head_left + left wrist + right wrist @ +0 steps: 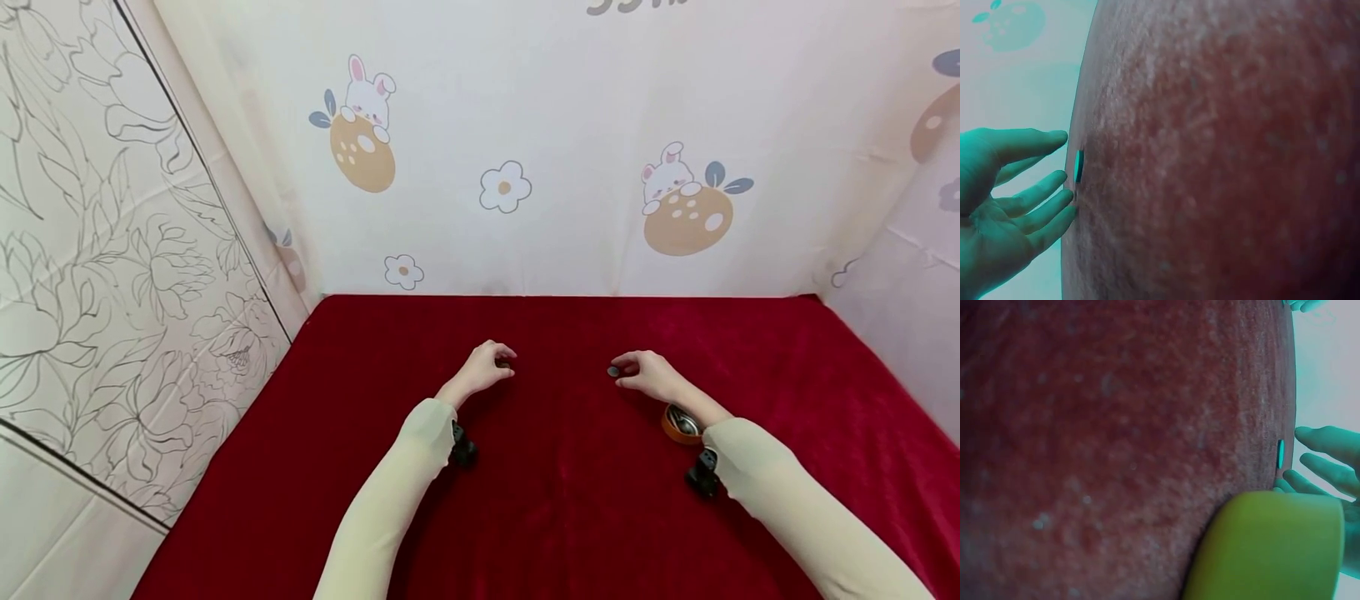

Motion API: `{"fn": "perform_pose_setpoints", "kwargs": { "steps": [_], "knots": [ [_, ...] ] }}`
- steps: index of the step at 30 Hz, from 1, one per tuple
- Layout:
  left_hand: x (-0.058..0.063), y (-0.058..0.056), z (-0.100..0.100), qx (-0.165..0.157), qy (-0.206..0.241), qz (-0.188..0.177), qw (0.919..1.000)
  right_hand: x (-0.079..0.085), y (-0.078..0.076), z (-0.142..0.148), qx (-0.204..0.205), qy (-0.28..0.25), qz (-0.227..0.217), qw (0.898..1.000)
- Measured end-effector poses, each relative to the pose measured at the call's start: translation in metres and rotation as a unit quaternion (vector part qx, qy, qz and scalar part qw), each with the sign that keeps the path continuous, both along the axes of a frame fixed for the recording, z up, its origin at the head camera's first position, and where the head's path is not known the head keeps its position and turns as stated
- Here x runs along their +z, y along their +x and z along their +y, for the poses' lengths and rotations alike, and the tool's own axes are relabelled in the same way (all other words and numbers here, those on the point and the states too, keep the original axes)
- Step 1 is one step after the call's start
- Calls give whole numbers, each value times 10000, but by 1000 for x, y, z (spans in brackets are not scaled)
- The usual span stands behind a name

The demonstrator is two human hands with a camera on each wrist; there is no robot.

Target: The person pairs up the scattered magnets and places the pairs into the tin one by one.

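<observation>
On the red cloth lie two small flat discs. My left hand (480, 369) is just over one, a dark disc (503, 363) partly hidden by its fingers. The left wrist view shows this disc (1079, 165) flat on the cloth, with thumb and loosely bent fingers apart beside it. To the right, a grey disc (613, 372) sits at the fingertips of my right hand (648, 377). Seen from the right wrist, that disc (1280, 454) rests on the cloth, the fingers spread a little around it.
A round orange container (681, 427) with shiny metallic contents stands under the right wrist. Red cloth (558, 500) covers the table, which meets a patterned curtain (555, 242) at the back and a floral panel (127, 250) on the left.
</observation>
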State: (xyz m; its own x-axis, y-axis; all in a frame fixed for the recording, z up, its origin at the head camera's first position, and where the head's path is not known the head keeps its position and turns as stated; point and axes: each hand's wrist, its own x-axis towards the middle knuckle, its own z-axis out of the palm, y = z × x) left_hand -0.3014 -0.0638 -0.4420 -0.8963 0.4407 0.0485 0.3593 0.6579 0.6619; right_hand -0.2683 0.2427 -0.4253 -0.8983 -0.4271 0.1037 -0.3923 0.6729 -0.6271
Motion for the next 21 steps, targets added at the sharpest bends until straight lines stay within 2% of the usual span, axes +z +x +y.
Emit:
{"fn": "perform_pose_setpoints", "kwargs": {
  "steps": [7, 11, 13, 15, 16, 18, 19, 20, 21],
  "knots": [
    [-3, -2, -6, 240, -14, -258, 9994, -5, -5, 0, -252, -114, -157, 9995],
    [-7, -9, -8, 238, -27, -294, 9993, -6, -8, -2, -303, -66, -172, 9994],
    [-36, -31, -10, 89, -12, -8, 10000, -7, -10, -2, -312, 26, -123, 9994],
    [-68, -57, -11, 60, -132, 46, 9999, -7, -11, -3, -325, 118, -88, 9994],
    [-83, -69, -12, 27, -167, 196, 9997, -7, -12, -3, -336, 155, -72, 9993],
    [-107, -88, -12, -41, -207, 452, 9988, -7, -13, -4, -325, 218, -37, 9992],
    [-102, -85, -10, 26, -289, 289, 9992, -8, -14, -4, -332, 243, -28, 9992],
    [-91, -78, -7, 111, -372, 139, 9992, -7, -14, -5, -330, 267, -26, 9991],
    [-81, -70, -5, 142, -375, 139, 9991, -7, -14, -5, -330, 289, -31, 9990]
  ]
}}
